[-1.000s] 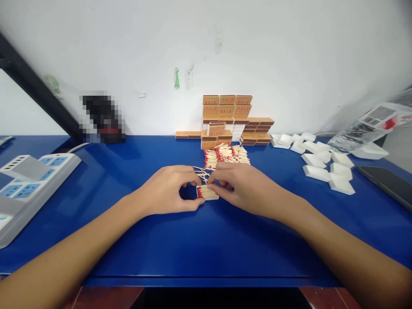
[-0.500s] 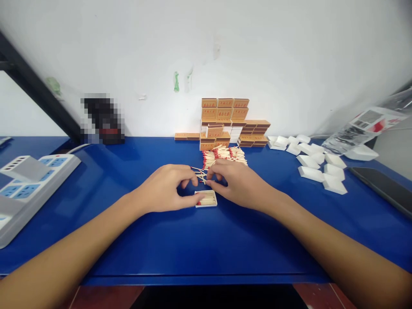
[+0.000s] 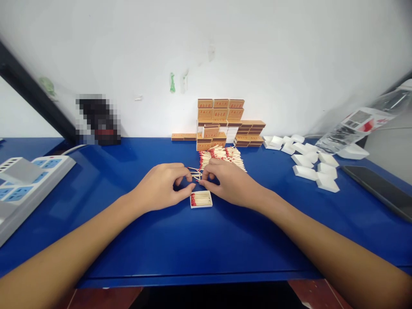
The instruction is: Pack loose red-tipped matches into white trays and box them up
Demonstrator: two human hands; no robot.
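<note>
A white matchbox tray (image 3: 201, 206) lies in front of my hands, with a layer of red-headed matches (image 3: 202, 198) in it, heads to the left. My left hand (image 3: 165, 185) is at the tray's upper left, thumb and fingers curved and apart, holding nothing. Just behind the tray, my right hand (image 3: 229, 180) has its thumb and forefinger closed at a match among a few loose matches (image 3: 195, 173). Beyond it lies a big pile of matches (image 3: 222, 153), partly hidden by that hand.
Orange matchboxes (image 3: 220, 113) stand stacked against the wall. Several white trays (image 3: 305, 172) lie to the right, near a plastic bottle (image 3: 357, 124) and a dark phone (image 3: 376, 189). A power strip (image 3: 38, 182) with plugs occupies the left of the blue table (image 3: 193, 253).
My left thumb has lifted off the matches in the tray and moved back, uncovering their red heads. My right hand stays at the loose matches. The view has shifted slightly.
</note>
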